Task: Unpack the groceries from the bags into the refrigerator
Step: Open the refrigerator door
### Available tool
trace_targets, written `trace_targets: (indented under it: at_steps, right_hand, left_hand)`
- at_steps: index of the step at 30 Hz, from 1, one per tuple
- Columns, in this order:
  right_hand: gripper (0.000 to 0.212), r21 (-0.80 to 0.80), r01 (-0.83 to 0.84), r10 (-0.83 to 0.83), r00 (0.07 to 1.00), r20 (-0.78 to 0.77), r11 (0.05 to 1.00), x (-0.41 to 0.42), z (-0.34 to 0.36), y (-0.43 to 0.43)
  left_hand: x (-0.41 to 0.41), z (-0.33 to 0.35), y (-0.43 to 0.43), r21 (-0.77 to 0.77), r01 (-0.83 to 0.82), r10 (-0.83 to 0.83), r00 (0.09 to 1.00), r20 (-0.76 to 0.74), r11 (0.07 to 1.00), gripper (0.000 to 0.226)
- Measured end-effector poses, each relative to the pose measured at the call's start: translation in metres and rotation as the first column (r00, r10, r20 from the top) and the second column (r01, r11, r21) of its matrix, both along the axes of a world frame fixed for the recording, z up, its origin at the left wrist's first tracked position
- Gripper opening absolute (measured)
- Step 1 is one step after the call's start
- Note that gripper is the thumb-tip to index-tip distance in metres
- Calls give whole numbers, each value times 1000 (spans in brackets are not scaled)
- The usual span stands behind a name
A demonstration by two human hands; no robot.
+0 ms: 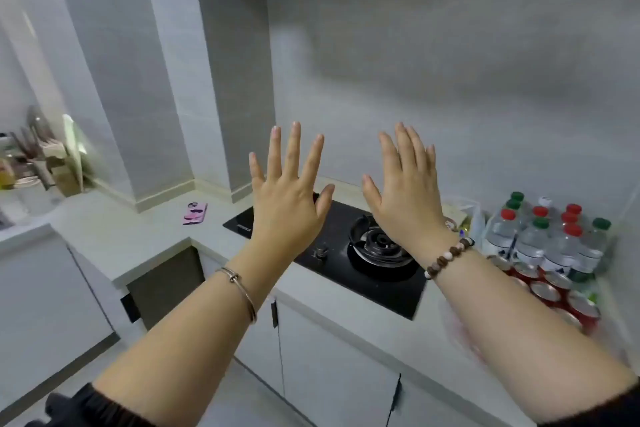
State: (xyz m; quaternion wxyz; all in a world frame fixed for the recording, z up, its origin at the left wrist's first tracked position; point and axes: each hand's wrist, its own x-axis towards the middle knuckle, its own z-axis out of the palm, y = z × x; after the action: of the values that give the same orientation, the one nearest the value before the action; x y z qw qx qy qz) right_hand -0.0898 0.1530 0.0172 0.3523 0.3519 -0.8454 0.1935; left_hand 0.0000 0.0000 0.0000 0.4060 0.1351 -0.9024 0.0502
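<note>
— What are the person's hands doing?
— The left hand [287, 191] and right hand [405, 191] are both raised, backs to the camera. The fingers are straight and spread, and neither hand holds or touches anything. They are side by side with a gap between the thumbs.
— Anything on the wrists?
— There is a thin metal bangle [242, 291] on the left and a bead bracelet [446, 255] on the right.
— And behind the hands?
— A black gas hob [332, 274] is set into the pale counter [138, 239].
— Where are the groceries?
— They are at the right end of that counter, beside the hob. The water bottles [543, 236] with red and green caps stand upright in a cluster, and the red cans [554, 291] sit just in front of them. A thin plastic bag [464, 215] lies between the hob and the bottles.
— What is farther left?
— A pink phone [195, 213] lies flat on the counter, well apart from the groceries.
</note>
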Motion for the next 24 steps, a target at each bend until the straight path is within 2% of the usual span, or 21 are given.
trace_targets:
  at_steps: [7,12,17,24]
  right_hand:
    - [64,6,-309,308,950,49,951,57,-28,-123]
    - [64,42,-558,552,828,99,829,103,-47,-209]
    - [64,43,-800,786,596,163,598,156,-65,-271]
    - [63,68,-984,958,174,230,162,248,-85,-306]
  left_hand:
    - [95,-27,-88,10,-305,304,951,57,952,66]
    - [169,-47,-136,53,-559,549,824,139,827,68]
    - [238,-62,-149,61,-765,747,640,181,641,67]
    - [327,-78,-105,145,-967,941,238,240,208,68]
